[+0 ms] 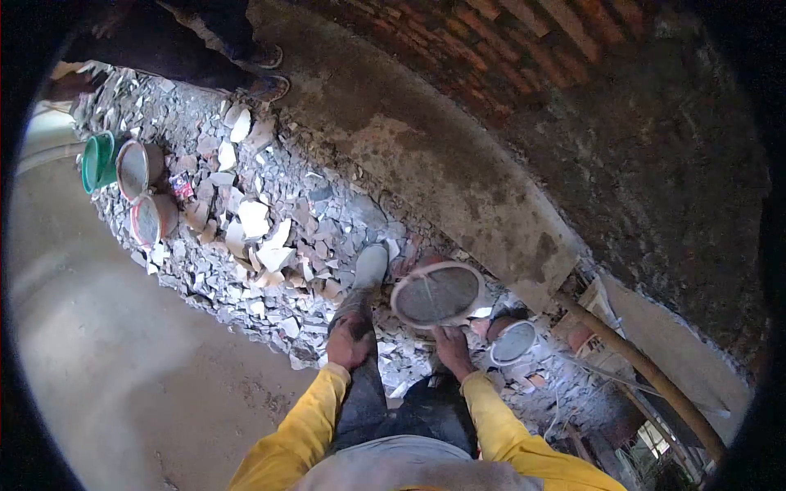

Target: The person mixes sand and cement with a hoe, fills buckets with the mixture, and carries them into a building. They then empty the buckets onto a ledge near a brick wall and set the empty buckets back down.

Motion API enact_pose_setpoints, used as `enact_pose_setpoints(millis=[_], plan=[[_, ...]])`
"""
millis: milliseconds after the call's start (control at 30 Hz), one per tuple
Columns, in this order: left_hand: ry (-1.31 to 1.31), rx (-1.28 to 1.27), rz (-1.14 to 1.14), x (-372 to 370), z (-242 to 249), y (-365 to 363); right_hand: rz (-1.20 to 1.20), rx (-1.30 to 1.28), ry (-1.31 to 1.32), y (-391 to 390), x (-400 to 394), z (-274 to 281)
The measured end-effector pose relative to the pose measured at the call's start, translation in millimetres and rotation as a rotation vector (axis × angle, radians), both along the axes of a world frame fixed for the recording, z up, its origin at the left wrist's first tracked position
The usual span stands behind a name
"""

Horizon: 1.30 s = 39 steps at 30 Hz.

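Note:
A round bucket point(438, 295) with a pale rim and grey contents stands on the rubble in front of me. A thin line, perhaps its handle, crosses its mouth. My right hand point(452, 349) is at the near rim, its fingers closed there. My left hand point(350, 347) rests against my dark-trousered leg near the knee; its fingers are too dark to make out. My pale boot point(371, 266) is planted on the broken pieces point(274, 250) left of the bucket. Just right of it sits a smaller bucket point(514, 342) with a white rim.
Green point(98, 162), pale-rimmed point(135, 169) and orange-rimmed point(153, 219) buckets stand at the rubble's left edge. Another person's sandalled foot point(270, 87) is at the upper left. A concrete ledge point(426, 164) runs below a brick wall point(491, 49); a wooden pole point(647, 372) lies at right.

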<state>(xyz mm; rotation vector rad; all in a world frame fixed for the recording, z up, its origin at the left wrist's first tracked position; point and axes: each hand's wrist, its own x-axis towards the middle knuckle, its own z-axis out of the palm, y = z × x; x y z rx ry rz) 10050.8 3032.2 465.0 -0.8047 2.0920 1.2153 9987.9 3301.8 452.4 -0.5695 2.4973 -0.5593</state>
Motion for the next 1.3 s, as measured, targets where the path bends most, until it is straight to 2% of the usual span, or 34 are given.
enact_pose_setpoints(millis=[33,67,100,133,167,200,233,267,300,333,367,433,500,533,567,600,633,667,700,733,767,800,833,867,933,967,1000,1033,1067,1100,1133,1200,1267,1300], plan=[[-0.082,0.212,0.172,-3,-14,-7,0.0,0.011,0.005,-20,-16,36],[-0.071,0.223,0.171,9,-51,-18,-0.133,0.019,-0.25,-45,-43,89],[-0.034,0.316,0.323,24,-100,-29,-0.268,0.025,-0.501,-62,-67,134],[0.004,0.412,0.473,23,-126,-34,-0.257,-0.071,-0.573,-64,-81,164],[-0.071,0.569,0.713,-6,-120,-39,-0.246,-0.164,-0.648,-61,-95,192],[-0.16,0.722,0.955,-45,-108,-49,-0.049,-0.161,-0.582,-59,-118,226],[-0.184,1.046,0.956,-84,-104,-62,-0.089,-0.244,-0.688,-61,-144,250],[-0.206,1.365,0.945,-123,-100,-76,0.044,-0.238,-0.627,-55,-172,267],[0.072,1.137,0.52,-160,-92,-76,0.17,-0.232,-0.575,-52,-195,278],[0.318,0.881,0.098,-189,-81,-72,0.152,-0.228,-0.594,-62,-217,284],[0.299,0.892,0.1,-211,-69,-75,0.088,-0.322,-0.723,-71,-241,287],[0.111,1.299,0.523,-255,-40,-88,0.019,-0.416,-0.853,-81,-270,269],[-0.078,1.653,0.975,-290,-34,-105,0.35,-0.236,-0.593,-102,-287,234],[-0.067,1.649,0.979,-295,-66,-115,0.094,-0.442,-0.554,-125,-297,213],[0.111,2.014,0.853,-294,-118,-126,0.108,-0.39,-0.487,-124,-307,182],[0.287,2.361,0.693,-303,-137,-131,0.109,-0.335,-0.43,-126,-315,151],[0.17,2.157,1.108,-297,-150,-136,0.016,-0.424,-0.382,-130,-323,121],[0.154,2.151,1.15,-307,-145,-126,-0.067,-0.507,-0.335,-138,-341,90],[0.446,1.373,0.97,-328,-141,-108,-0.081,-0.489,-0.323,-130,-345,51],[0.604,0.593,0.714,-339,-147,-97,-0.098,-0.47,-0.319,-120,-343,12],[0.575,0.583,0.731,-339,-167,-99,-0.074,-0.415,-0.304,-111,-347,-20],[0.435,0.672,0.912,-343,-194,-106,-0.05,-0.37,-0.277,-105,-357,-52],[0.286,0.758,1.086,-347,-222,-107,-0.154,-0.426,-0.21,-103,-365,-84],[0.268,0.753,1.085,-351,-264,-98,-0.262,-0.476,-0.135,-101,-374,-111],[0.315,0.452,0.816,-356,-345,-79,-0.789,-0.463,-0.526,-89,-401,-151],[0.361,0.241,0.631,-370,-347,-65,-0.792,-0.463,-0.534,-82,-410,-181],[0.395,0.037,0.445,-388,-340,-45,-0.938,-0.382,-0.532,-71,-413,-216],[0.385,0.035,0.451,-408,-325,-34,-1.076,-0.295,-0.526,-61,-417,-242],[0.27,0.08,0.481,-435,-304,-31,-1.073,-0.294,-0.532,-54,-425,-259],[0.144,0.122,0.5,-445,-298,-30,-1.125,-0.398,-0.63,-47,-426,-275],[0.106,0.119,0.488,-431,-309,-24,-1.191,-0.486,-0.74,-33,-410,-283],[0.198,0.23,0.454,-425,-335,-21,-1.296,-0.472,-0.771,7,-364,-317],[0.213,0.221,0.397,-445,-288,-19,-1.371,-0.473,-0.784,33,-360,-335],[0.21,0.219,0.34,-449,-258,-15,-1.346,-0.615,-0.803,43,-361,-337]])
